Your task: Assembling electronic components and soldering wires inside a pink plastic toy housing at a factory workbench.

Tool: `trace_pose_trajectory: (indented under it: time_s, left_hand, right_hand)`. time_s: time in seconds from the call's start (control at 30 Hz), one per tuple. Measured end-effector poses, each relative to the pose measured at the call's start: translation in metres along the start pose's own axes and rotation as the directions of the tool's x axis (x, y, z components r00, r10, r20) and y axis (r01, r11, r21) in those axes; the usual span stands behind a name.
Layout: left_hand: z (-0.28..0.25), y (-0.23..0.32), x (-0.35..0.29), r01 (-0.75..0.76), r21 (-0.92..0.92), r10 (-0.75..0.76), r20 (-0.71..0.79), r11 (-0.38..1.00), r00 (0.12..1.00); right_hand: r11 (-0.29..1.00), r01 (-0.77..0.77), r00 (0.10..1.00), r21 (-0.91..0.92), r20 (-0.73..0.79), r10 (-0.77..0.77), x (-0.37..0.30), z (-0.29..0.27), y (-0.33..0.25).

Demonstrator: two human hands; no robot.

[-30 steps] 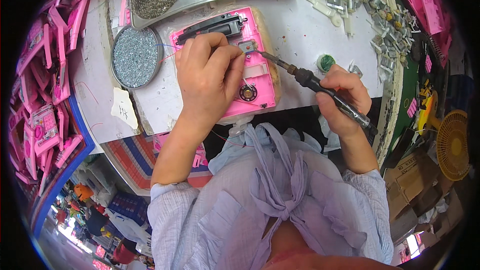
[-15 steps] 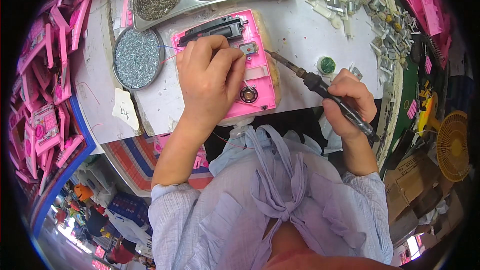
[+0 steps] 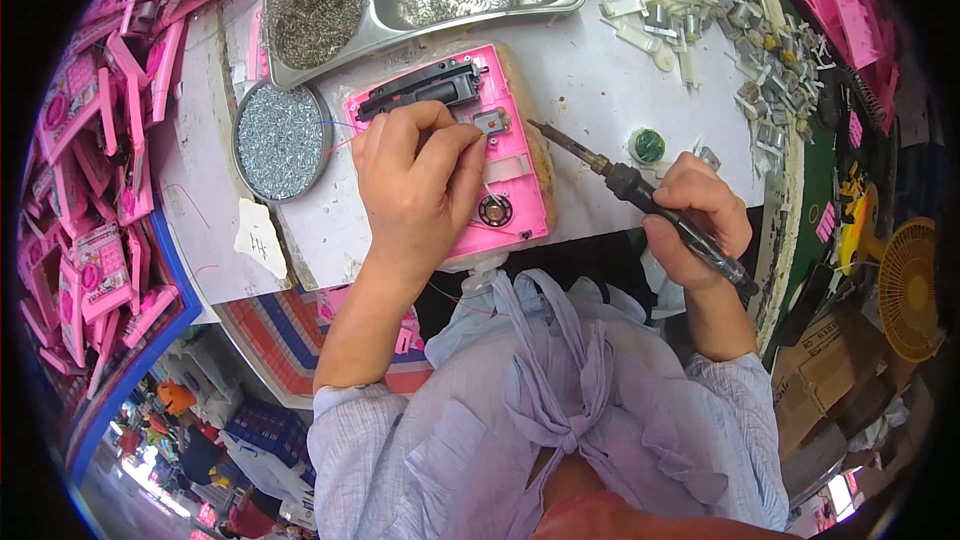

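A pink plastic casing [image 3: 515,202] lies on the table in front of me. It holds a black part [image 3: 425,87] along its far side, a small metal motor [image 3: 491,122] and a round speaker [image 3: 495,210]. My left hand [image 3: 415,180] rests over the casing, thumb and forefinger pinched together beside the motor; what they grip is hidden. Thin red and blue wires [image 3: 343,126] show left of that hand. My right hand [image 3: 705,225] is wrapped round the handle of a soldering iron [image 3: 630,185], its tip just right of the casing, apart from the motor.
Left of the casing stands a round dish [image 3: 240,155] of small metal pins or screws. A metal tray [image 3: 375,20] with wiry springs is behind it. A small green-filled pot [image 3: 648,146] sits near the iron. Loose motors and white parts [image 3: 765,100] lie far right; pink casings [image 3: 95,260] pile up left.
The whole view has shifted slightly, so the table sits lower in the picture. The iron's tip is a little farther from the motor; my left hand keeps its pinch.
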State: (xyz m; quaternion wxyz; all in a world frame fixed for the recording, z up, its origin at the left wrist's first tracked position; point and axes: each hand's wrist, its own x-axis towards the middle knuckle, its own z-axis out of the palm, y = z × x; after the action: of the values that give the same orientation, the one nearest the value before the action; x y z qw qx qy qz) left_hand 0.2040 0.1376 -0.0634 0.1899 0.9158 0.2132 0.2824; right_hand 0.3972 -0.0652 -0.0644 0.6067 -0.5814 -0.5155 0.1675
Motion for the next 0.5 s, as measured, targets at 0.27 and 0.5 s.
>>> trace_pose_trajectory:
  time_s: [0.27,0.5]
  left_hand:
    - [-0.002,0.001,-0.001,0.005,-0.006,-0.005,-0.005,1.0,1.0]
    - [-0.012,-0.01,-0.011,0.159,-0.194,-0.191,-0.158,0.968,0.969]
  right_hand:
    - [1.0,0.012,1.0,0.003,-0.006,-0.012,0.0,-0.001,0.0]
    - [1.0,-0.01,0.999,0.03,-0.034,0.011,-0.001,0.002,0.002]
